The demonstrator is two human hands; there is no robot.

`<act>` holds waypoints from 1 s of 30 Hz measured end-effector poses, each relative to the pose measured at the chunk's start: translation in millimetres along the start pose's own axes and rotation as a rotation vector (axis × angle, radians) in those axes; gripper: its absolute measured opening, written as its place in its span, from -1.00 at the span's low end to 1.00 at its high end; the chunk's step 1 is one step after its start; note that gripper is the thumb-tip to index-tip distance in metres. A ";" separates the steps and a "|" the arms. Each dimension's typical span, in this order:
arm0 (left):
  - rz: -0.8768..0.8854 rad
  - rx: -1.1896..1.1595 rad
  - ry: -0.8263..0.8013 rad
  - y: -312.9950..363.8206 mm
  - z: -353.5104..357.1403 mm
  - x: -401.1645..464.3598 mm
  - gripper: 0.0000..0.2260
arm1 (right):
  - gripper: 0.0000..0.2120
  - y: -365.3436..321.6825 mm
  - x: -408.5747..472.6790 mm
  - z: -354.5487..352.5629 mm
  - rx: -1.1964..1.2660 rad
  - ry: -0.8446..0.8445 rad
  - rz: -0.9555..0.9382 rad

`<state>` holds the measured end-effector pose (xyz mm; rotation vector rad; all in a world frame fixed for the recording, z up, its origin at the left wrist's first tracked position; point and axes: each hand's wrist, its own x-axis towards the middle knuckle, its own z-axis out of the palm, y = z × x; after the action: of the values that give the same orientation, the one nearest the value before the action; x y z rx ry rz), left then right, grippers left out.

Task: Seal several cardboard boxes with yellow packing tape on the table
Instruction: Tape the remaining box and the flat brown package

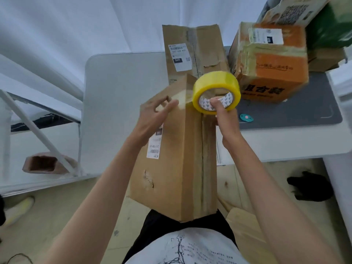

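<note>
Nearest: tall brown cardboard box (pixel 171 168), tilted w/ one long edge up, near end over the person's lap, far end up by the hands. Matte corrugated card, scuffed, small torn gash low on left face, white shipping label (pixel 155 144) on that face. A glossy strip of tape runs lengthwise down the right face.

Left hand (pixel 154 119) rests against the box's upper left face, fingers loosely curled, fingertips pressing near the top corner where a shiny bit of tape wraps over; not gripping anything as far as I can tell.

Right hand (pixel 225 117) grips the yellow tape roll (pixel 216 92), thumb hooked inside the white printed core, other fingers under the roll. Roll sits right at the box's top right edge, touching or just off it; can't tell which. Roll is round, translucent yellow, glossy.

Beyond, on the white surface (pixel 118 92): a second brown box (pixel 196 50), flat-looking, creased, w/ white barcode label. To its right an orange printed box (pixel 272 65) w/ old yellowish tape bands, on a grey mat (pixel 297 111). Small teal round thing (pixel 246 117) on the mat's near edge, just beside the right hand. More cartons (pixel 293 10) stacked behind the orange one, blurred.
</note>
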<state>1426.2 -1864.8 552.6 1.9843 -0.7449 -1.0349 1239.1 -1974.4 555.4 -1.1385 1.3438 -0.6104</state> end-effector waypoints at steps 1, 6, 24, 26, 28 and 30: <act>0.009 -0.052 -0.109 9.3 -1.3 -9.0 -0.45 | -0.91 -8.4 -3.5 2.5 -0.089 0.024 -0.056; -0.025 -0.095 -0.086 8.8 -9.1 -21.5 0.03 | -0.59 -36.1 -20.3 33.8 -0.623 0.054 -0.303; -0.035 -0.494 -0.130 -28.8 -59.9 -36.8 -0.41 | -0.85 -46.9 -25.8 60.5 -0.334 -0.048 -0.498; -0.032 -0.502 -0.123 -29.8 -60.1 -37.1 -0.41 | -0.89 -46.7 -26.9 62.7 -0.320 -0.037 -0.520; -0.033 -0.517 -0.122 -30.1 -59.8 -38.1 -0.42 | -0.85 -46.4 -28.5 65.3 -0.333 -0.014 -0.540; -0.034 -0.528 -0.123 -30.0 -60.6 -38.9 -0.44 | -0.76 -47.5 -29.3 66.3 -0.349 0.013 -0.582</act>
<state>1462.8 -1797.4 566.6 1.4934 -0.4404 -1.2345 1308.5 -1948.0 600.3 -1.8413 1.1499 -0.8149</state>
